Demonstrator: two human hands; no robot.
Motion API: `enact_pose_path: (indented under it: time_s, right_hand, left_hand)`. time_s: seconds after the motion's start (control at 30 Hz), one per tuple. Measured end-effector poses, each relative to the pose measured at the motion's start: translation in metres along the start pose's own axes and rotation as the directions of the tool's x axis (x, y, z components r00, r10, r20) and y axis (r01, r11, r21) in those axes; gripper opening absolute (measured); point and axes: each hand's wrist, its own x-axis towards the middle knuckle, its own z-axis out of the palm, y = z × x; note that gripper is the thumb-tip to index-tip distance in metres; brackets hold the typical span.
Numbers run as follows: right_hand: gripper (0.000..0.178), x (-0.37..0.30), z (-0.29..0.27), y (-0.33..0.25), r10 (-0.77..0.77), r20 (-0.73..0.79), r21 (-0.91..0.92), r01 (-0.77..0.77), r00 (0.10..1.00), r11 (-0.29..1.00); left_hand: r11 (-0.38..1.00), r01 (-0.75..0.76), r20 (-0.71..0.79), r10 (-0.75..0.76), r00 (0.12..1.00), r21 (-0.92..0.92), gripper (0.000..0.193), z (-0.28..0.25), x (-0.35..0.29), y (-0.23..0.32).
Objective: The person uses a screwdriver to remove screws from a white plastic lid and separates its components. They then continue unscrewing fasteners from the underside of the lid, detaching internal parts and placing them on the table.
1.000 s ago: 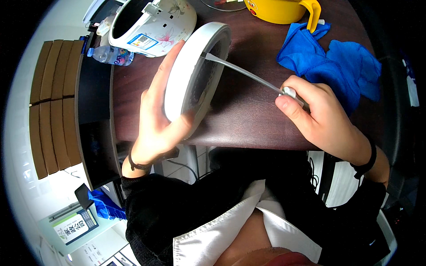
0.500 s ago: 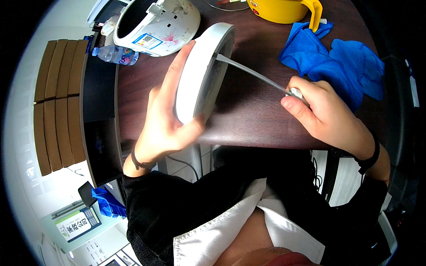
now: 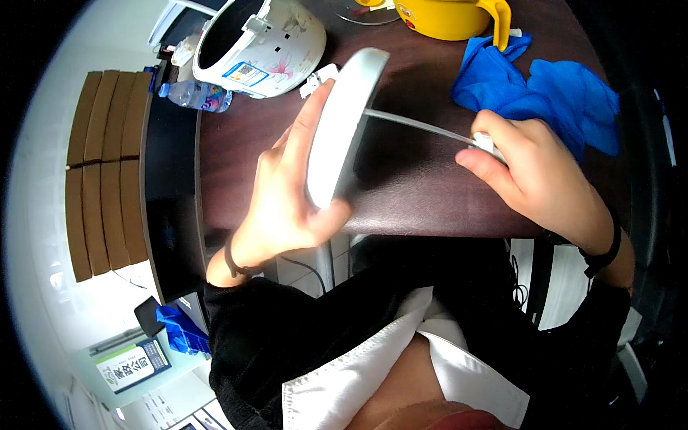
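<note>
My left hand grips a white rounded lid held on edge above the dark table, fingers along its outer face and thumb at the lower rim. In my right hand is a slim long-shafted tool, the fingers curled round its pale handle. Its shaft points left at the lid's inner side, where the tip is out of sight. Behind the lid stands a white flower-patterned rice cooker body, tilted in the view, with a dark interior. A small white piece lies between them.
Blue cloths lie crumpled at the right, beyond my right hand. A yellow handled container sits at the back. At the left are a plastic bottle and stacked brown boxes. The dark table's front edge runs before me.
The lid and my left hand have shifted right in the view, and the lid's inner side has turned further from sight. The tool's tip, visible before, is now hidden. My right hand has barely moved.
</note>
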Motion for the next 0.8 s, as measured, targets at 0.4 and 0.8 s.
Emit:
enact_pose_path:
  time_s: [0.4, 0.8]
  right_hand:
    - [0.026, 0.005, -0.056, -0.008, 0.011, 0.078, -0.532, 0.032, 0.997, 0.846]
    - [0.029, 0.016, -0.08, 0.011, 0.173, 0.151, -0.715, -0.014, 0.973, 0.699]
  left_hand:
    - [1.0, 0.003, 0.069, -0.005, 0.998, 0.028, 0.078, 0.011, 0.014, 0.003]
    - [0.991, -0.05, 0.173, 0.029, 0.984, 0.12, 0.078, 0.013, 0.02, 0.019]
